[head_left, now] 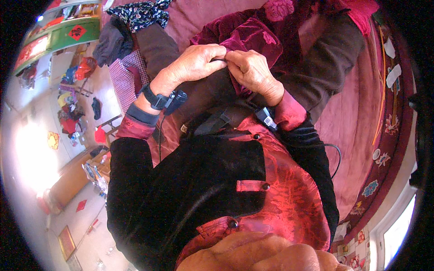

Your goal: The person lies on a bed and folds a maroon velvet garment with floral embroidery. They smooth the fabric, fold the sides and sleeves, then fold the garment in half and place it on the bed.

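Observation:
A magenta velvet garment (257, 38) lies bunched over my lap, its kind hidden by the folds. My left hand (194, 62) and my right hand (254, 74) meet at its near edge. Both are closed in a pinch, fingertips almost touching, and the cloth shows above and below my right fingers. A thin dark bit shows between the left thumb and forefinger, too small to name. Around my left wrist sits a black band (156, 99) with a small dark device. Another strapped device (266, 118) rests near my right wrist.
I sit on a pink bedspread (350, 149), dark trousers (332, 63) under the garment. Left of my knee lie a checked cloth (124, 81), a dark grey cloth (113, 43) and a floral cloth (140, 16). A black cable (339, 158) loops by my right arm.

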Demonstrator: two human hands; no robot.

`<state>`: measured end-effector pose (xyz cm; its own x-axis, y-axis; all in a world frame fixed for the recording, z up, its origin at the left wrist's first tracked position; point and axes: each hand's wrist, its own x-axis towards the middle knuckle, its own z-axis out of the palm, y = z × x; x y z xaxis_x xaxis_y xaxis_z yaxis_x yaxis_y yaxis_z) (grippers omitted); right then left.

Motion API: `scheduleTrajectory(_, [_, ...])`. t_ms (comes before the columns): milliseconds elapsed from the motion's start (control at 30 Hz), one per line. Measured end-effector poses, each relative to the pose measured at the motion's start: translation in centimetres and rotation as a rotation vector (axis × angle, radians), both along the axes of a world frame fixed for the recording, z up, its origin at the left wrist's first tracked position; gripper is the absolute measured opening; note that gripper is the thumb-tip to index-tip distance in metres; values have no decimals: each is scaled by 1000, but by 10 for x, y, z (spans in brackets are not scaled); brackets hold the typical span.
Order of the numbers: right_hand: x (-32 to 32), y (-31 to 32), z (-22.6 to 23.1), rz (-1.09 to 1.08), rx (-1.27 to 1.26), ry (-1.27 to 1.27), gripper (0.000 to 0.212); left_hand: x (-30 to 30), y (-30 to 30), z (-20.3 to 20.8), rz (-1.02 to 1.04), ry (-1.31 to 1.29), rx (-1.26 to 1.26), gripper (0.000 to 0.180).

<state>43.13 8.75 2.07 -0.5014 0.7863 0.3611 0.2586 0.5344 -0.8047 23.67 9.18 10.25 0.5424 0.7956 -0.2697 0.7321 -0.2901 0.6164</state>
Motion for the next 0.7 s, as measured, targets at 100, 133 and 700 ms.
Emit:
scheduleTrajectory(100, [-5, -4, 1, -32, -122, 101, 11, 3, -5, -2, 51, -110, 39, 21])
scheduleTrajectory(133, [-6, -5, 1, -38, -165, 125, 11, 4, -7, -2, 77, -148, 45, 21])
scheduleTrajectory(700, [6, 1, 5, 132, -760, 527, 16, -1, -20, -11, 305, -475, -90, 11])
